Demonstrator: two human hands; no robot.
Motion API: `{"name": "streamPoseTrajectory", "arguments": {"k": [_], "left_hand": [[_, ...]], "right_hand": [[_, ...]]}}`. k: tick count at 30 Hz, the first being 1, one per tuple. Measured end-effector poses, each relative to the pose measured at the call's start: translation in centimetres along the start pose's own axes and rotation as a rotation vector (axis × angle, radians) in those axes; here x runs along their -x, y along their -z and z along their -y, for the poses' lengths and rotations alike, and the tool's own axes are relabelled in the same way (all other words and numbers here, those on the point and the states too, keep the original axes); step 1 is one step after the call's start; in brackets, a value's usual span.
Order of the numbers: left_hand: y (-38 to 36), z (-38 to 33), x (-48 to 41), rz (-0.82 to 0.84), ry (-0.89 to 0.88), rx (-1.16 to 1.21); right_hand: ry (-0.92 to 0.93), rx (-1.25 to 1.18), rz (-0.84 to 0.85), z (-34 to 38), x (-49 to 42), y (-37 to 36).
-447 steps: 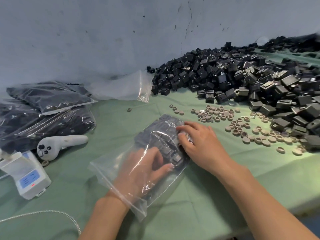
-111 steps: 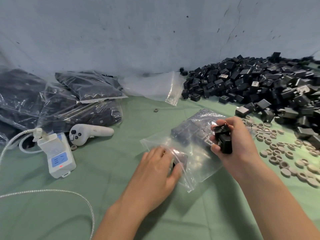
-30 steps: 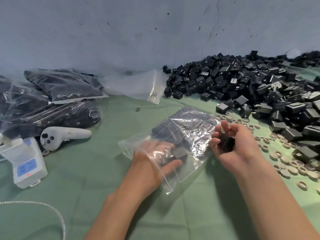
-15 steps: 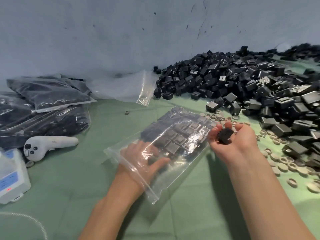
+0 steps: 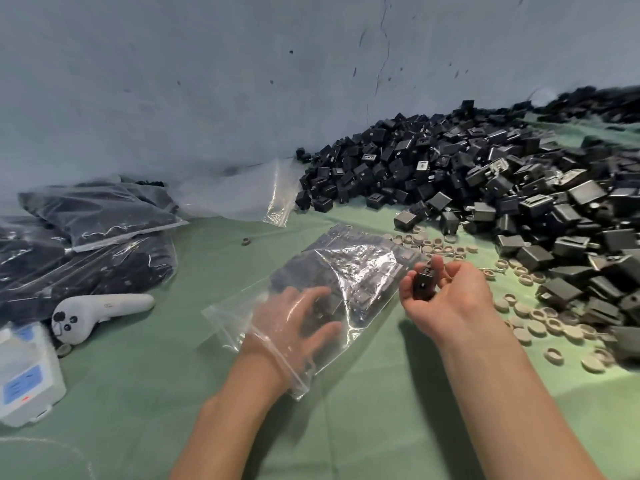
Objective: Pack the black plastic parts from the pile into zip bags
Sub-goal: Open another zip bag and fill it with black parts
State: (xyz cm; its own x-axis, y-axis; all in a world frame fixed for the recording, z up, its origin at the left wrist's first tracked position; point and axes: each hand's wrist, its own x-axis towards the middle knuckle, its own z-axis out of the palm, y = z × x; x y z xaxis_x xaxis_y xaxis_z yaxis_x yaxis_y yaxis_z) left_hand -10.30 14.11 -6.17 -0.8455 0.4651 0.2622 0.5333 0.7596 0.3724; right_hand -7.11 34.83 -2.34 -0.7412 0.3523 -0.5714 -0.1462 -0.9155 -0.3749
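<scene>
We are filling the zip bag (image 5: 228, 317): our left hand (image 5: 298, 317) lies inside, fingers loose; our right hand (image 5: 450, 296) grips one black part (image 5: 423, 284), which should go in next.

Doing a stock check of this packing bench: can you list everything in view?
pile of black plastic parts: one, black, right, at the back
open zip bag: one, clear, centre, partly filled
filled zip bags: several, clear, far left
empty zip bags: count unclear, clear, back, centre
rings: many, tan, at the pile's foot
controller: one, white, left
device: one, white, lower left
cloth: one, green, underneath everything
left hand: inside the open zip bag
right hand: holds one black part
</scene>
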Motion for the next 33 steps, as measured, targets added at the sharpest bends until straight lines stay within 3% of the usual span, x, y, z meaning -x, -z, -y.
{"name": "streamPoseTrajectory", "arguments": {"k": [7, 11, 15, 19, 26, 29, 33], "left_hand": [[-1.4, -0.3, 0.1, -0.172, -0.029, 0.034], [-1.6, 0.1, 0.5, -0.071, 0.095, 0.407], [-1.7, 0.3, 0.3, -0.084, 0.142, 0.407], [-1.1, 0.6, 0.3, -0.132, 0.142, 0.106], [-0.3, 1.2, 0.3, 0.004, 0.069, 0.104], [-1.0, 1.1, -0.1, -0.022, 0.092, 0.014], [-0.7, 1.4, 0.2, 0.032, 0.135, 0.106]], "right_hand": [[-0.008, -0.012, 0.017, 0.5, -0.7, -0.5], [-0.013, -0.014, 0.025, 0.5, -1.2, -0.8], [-0.008, -0.004, 0.024, 0.6, -1.5, -0.9], [-0.009, 0.008, 0.026, 0.7, -1.6, -0.8], [0.006, 0.016, 0.027, 0.9, -1.5, -0.7], [0.018, 0.023, 0.019, 1.0, -1.5, -0.5], [0.034, 0.020, 0.019, 0.8, -1.6, -0.5]]}}
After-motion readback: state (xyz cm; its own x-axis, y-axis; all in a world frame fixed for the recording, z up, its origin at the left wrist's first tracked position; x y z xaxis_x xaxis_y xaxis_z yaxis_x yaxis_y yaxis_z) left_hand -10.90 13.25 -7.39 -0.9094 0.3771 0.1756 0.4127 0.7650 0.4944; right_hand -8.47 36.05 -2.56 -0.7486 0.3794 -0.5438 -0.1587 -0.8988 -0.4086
